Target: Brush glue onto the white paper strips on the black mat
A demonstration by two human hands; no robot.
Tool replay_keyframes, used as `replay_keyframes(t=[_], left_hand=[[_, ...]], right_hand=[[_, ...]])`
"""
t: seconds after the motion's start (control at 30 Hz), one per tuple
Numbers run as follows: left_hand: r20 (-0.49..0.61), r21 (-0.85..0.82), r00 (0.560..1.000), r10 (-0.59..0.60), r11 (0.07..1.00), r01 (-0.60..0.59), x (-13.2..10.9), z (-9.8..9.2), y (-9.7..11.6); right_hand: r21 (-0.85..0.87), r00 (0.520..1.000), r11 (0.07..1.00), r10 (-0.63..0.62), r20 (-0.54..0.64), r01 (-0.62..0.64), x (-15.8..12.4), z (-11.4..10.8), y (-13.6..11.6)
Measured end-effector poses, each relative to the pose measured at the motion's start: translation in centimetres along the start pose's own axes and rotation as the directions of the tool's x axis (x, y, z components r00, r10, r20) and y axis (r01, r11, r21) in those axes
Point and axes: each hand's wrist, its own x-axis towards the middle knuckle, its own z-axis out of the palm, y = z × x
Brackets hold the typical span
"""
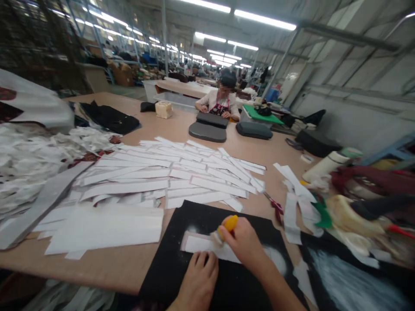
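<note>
My right hand (244,244) is closed around a yellow-handled brush (228,225), whose bristles touch a white strip (202,244) lying on a black mat (201,268). My left hand (199,280) lies flat with fingers stretched out, pressing on the near edge of the same strip. Many white strips (181,175) are spread in rows across the wooden table (106,265) beyond the mat.
Red-handled scissors (275,206) lie right of the mat beside loose strips (292,203). Crumpled white scraps (29,160) pile at the left, coloured material (366,203) at the right. A second black mat (350,280) sits near right. A person (222,101) works at the table's far end behind grey pads (207,131).
</note>
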Motion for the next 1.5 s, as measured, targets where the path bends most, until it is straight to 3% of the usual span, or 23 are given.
replay_keyframes(t=[0.1,0.17,0.23,0.3,0.37,0.47,0.53,0.6,0.67,0.8,0.87,0.97,1.1,1.17,1.23,1.4,1.5], left_hand=[[-0.086,0.053,0.996,0.035,0.998,-0.031,-0.2,-0.1,-0.4],[-0.150,0.068,0.986,0.066,0.996,-0.056,-0.1,-0.2,-0.8],[-0.169,0.065,0.983,0.075,0.996,-0.065,0.4,-0.4,-1.0],[-0.150,0.036,0.988,0.026,0.999,-0.021,1.5,-0.7,-0.6],[-0.122,-0.018,0.993,-0.009,1.000,0.007,3.1,-0.8,0.3],[-0.096,-0.076,0.991,0.093,0.992,-0.100,5.6,-0.5,2.4],[-0.074,-0.060,0.981,0.179,0.981,-0.183,6.7,0.1,3.5],[-0.049,-0.021,0.974,0.223,0.974,-0.224,7.2,0.6,4.0],[-0.021,0.015,0.965,0.260,0.966,-0.260,7.3,0.7,4.0],[0.007,0.051,0.955,0.298,0.953,-0.298,7.1,0.6,3.5],[-0.011,0.054,0.957,0.291,0.956,-0.290,7.1,0.6,3.4],[-0.041,0.036,0.965,0.258,0.966,-0.257,7.1,0.9,3.6],[-0.078,0.014,0.973,0.215,0.977,-0.215,7.3,0.9,4.0],[-0.081,0.009,0.975,0.205,0.979,-0.205,7.5,0.6,4.3],[-0.071,0.000,0.979,0.192,0.981,-0.192,7.8,0.2,4.4],[-0.007,-0.100,0.994,0.110,0.989,-0.110,8.6,-0.7,4.1],[0.114,-0.202,0.993,0.010,0.979,0.013,9.2,-1.1,3.6]], right_hand=[[0.149,0.997,0.987,0.052,0.049,-0.059,-2.1,-0.7,2.3],[0.069,0.975,0.973,0.219,0.035,-0.221,-3.9,-1.6,5.4],[-0.044,0.921,0.920,0.387,-0.044,-0.389,-6.1,-3.0,8.5],[-0.077,0.879,0.881,0.452,-0.150,-0.467,-8.1,-4.1,10.2],[0.022,0.879,0.896,0.440,-0.186,-0.444,-9.5,-4.6,10.4],[0.193,0.912,0.910,0.393,-0.118,-0.368,-10.7,-4.4,9.7],[0.137,0.899,0.908,0.415,-0.144,-0.397,-11.1,-4.1,9.8],[0.033,0.859,0.892,0.444,-0.254,-0.451,-11.5,-3.9,10.4],[0.053,0.844,0.891,0.445,-0.300,-0.451,-11.5,-3.6,10.7],[0.248,0.899,0.892,0.417,-0.130,-0.378,-10.5,-3.2,10.6],[0.145,0.875,0.883,0.464,-0.141,-0.445,-10.0,-3.3,10.8],[0.037,0.824,0.856,0.508,-0.253,-0.516,-10.2,-3.9,11.4],[0.202,0.909,0.905,0.401,-0.111,-0.374,-11.5,-4.5,12.0],[0.119,0.897,0.905,0.423,-0.127,-0.409,-12.0,-4.8,12.3],[0.053,0.864,0.889,0.454,-0.216,-0.454,-12.4,-5.1,12.5],[0.335,0.877,0.889,0.405,-0.258,-0.312,-13.4,-6.0,12.1],[0.376,0.817,0.895,0.396,-0.419,-0.242,-14.3,-5.2,11.7]])
